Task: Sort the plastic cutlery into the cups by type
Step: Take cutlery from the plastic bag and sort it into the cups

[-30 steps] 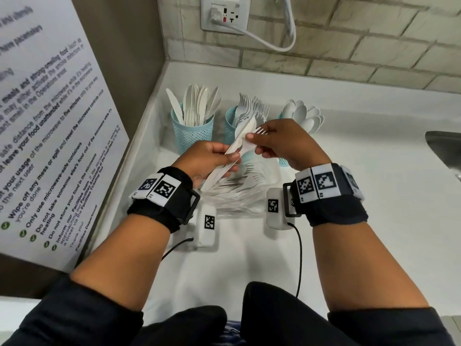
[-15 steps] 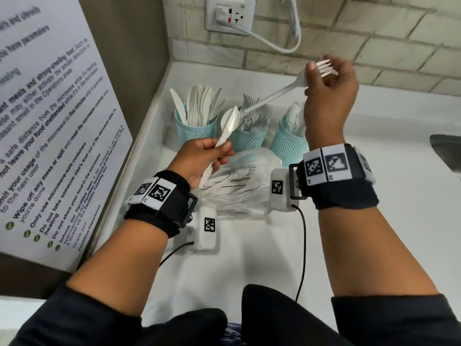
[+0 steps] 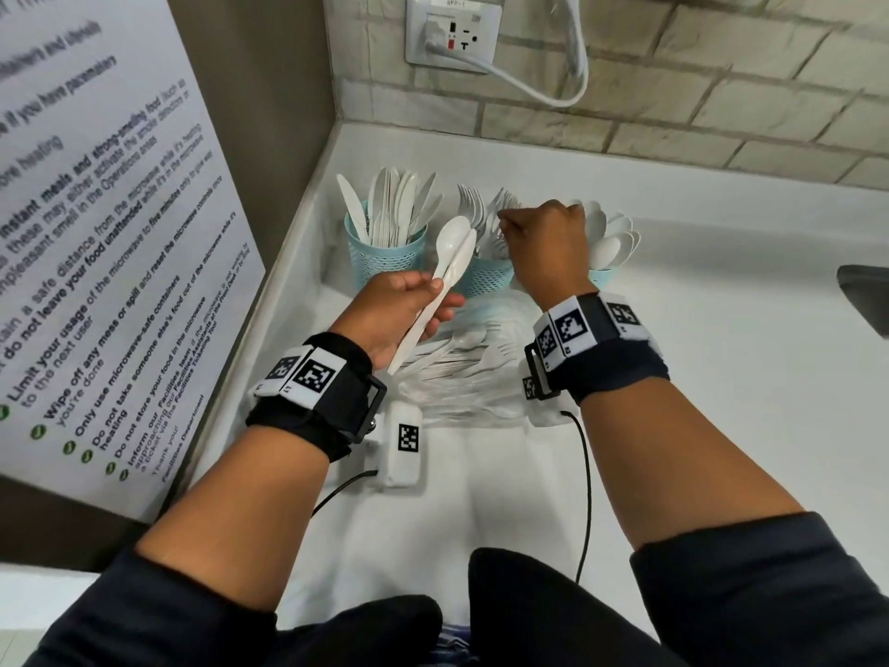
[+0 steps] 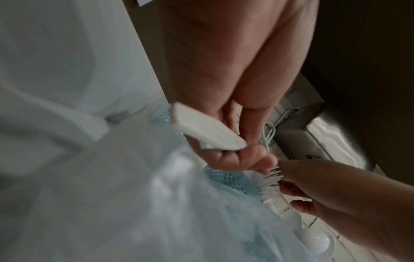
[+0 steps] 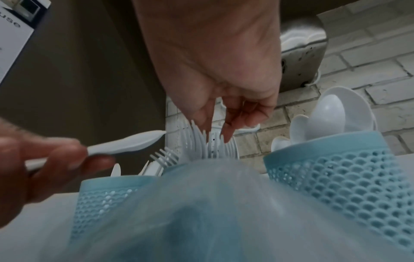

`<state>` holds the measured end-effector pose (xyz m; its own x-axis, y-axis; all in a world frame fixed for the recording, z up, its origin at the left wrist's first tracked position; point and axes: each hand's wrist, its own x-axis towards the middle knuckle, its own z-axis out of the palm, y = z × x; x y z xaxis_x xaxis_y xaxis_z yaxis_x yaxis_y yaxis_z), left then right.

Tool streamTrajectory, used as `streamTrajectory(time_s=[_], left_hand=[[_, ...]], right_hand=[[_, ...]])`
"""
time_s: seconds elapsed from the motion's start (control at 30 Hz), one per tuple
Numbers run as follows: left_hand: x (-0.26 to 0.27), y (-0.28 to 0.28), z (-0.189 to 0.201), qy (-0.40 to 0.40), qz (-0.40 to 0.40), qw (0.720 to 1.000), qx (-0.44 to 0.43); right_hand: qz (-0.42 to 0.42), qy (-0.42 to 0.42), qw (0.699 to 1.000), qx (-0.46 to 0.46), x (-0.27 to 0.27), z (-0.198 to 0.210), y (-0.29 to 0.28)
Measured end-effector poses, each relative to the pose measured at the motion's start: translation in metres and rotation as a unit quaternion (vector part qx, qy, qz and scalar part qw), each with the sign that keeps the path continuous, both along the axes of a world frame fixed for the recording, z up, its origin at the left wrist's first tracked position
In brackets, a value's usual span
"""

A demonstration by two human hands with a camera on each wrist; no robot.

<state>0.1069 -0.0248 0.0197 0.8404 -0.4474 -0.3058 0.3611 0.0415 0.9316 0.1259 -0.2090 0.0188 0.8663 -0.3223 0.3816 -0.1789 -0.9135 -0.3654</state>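
Note:
Three teal mesh cups stand in the counter's corner: knives (image 3: 387, 255) on the left, forks (image 3: 490, 276) in the middle, spoons (image 3: 607, 247) on the right. My left hand (image 3: 413, 300) grips a white spoon and knife (image 3: 452, 252) together by the handles, in front of the cups. Over the forks cup my right hand (image 3: 543, 243) points its fingers down and pinches the head of a white fork (image 5: 197, 134) standing among the other forks. A clear bag of loose cutlery (image 3: 462, 368) lies below both hands.
A printed notice board (image 3: 96, 233) leans along the left side. On the brick wall behind are a socket (image 3: 452, 36) and a white cable (image 3: 572, 65). A dark metal object (image 3: 866, 296) sits at the right edge of the white counter (image 3: 721, 377).
My right hand drew a fork from the bundle in the left hand, lifted it high, then came down to the middle cup. The left hand barely moved.

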Motion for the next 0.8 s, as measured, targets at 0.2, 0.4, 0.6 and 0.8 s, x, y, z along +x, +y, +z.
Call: streamTrajectory(time_s=[0.2, 0.4, 0.6, 0.8], left_hand=[[-0.001, 0.000, 0.002, -0.024, 0.004, 0.999, -0.028], [-0.001, 0.001, 0.008, -0.051, 0.077, 0.991, -0.092], [-0.001, 0.006, 0.004, -0.041, 0.131, 0.986, -0.095], [-0.001, 0.015, 0.002, -0.017, 0.215, 0.973, -0.087]], right_hand=[[0.026, -0.056, 0.998, 0.027, -0.006, 0.023, 0.011], [0.131, 0.001, 0.973, 0.189, -0.010, 0.051, 0.039], [0.118, -0.008, 0.943, 0.310, 0.009, 0.052, 0.055], [0.045, -0.235, 0.912, 0.333, 0.024, 0.077, 0.058]])
